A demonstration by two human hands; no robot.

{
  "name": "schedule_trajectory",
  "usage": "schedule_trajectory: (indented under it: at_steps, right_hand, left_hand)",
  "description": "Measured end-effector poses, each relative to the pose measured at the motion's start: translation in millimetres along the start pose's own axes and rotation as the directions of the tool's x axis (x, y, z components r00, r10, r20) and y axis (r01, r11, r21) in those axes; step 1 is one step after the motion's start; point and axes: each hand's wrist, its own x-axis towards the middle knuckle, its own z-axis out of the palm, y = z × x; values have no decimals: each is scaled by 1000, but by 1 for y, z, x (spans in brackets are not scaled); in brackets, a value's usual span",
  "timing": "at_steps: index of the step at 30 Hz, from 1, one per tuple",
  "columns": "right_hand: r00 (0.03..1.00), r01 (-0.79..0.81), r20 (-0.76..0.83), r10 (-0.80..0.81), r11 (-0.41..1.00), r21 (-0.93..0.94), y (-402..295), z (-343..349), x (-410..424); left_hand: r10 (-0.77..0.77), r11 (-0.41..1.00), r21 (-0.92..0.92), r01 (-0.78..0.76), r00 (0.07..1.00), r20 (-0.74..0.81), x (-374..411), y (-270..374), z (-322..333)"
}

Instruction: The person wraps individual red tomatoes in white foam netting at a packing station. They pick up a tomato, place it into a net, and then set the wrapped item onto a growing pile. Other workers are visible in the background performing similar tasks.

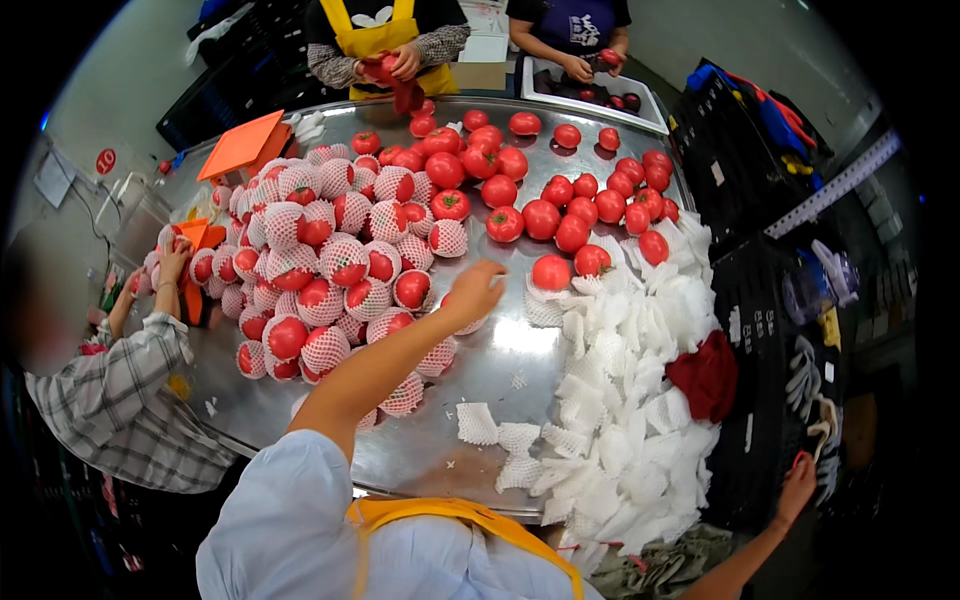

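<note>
My left hand point(480, 291) is over the metal table point(480, 375), its fingers loosely bent and apart with nothing seen between them. Beneath its wrist sits a tomato in a white foam net point(469, 324). To its left rises a heap of netted tomatoes point(322, 300); bare red tomatoes point(541, 219) lie beyond it. White foam net sleeves point(622, 375) are piled at the table's right side. Far right, my right hand point(799, 484) is beside the black crates, with a small red thing point(801, 457) at its fingertips; its grip is unclear. Gloves point(802, 379) hang near it.
A co-worker point(127, 397) at the left handles netted tomatoes by an orange tray point(201, 236). Two more people stand across the table, one with a red cloth point(405, 94), one at a white box point(592, 112). Black crates point(750, 375) line the right; a dark red cloth point(705, 376) hangs there.
</note>
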Motion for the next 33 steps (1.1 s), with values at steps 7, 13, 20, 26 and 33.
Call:
schedule_trajectory:
  at_steps: [7, 13, 20, 26, 33]
  right_hand:
    - [727, -123, 622, -290, 837, 534, -181, 144, -143]
    - [540, 276, 587, -602, 786, 552, -267, 258, -218]
    - [403, 658, 415, -816, 573, 488, -284, 332, -274]
    - [516, 591, 392, -762, 647, 482, -273, 306, -268]
    - [546, 676, 410, -730, 674, 299, -241, 290, -269]
  left_hand:
    - [-432, 892, -68, 448, 886, 167, 87, -50, 117]
    - [-124, 991, 110, 72, 795, 593, 91, -6, 108]
    - [57, 998, 23, -66, 954, 295, 40, 31, 95]
    - [-304, 576, -646, 500, 865, 399, 21, 14, 85]
    - [-85, -432, -652, 623, 692, 717, -49, 29, 11]
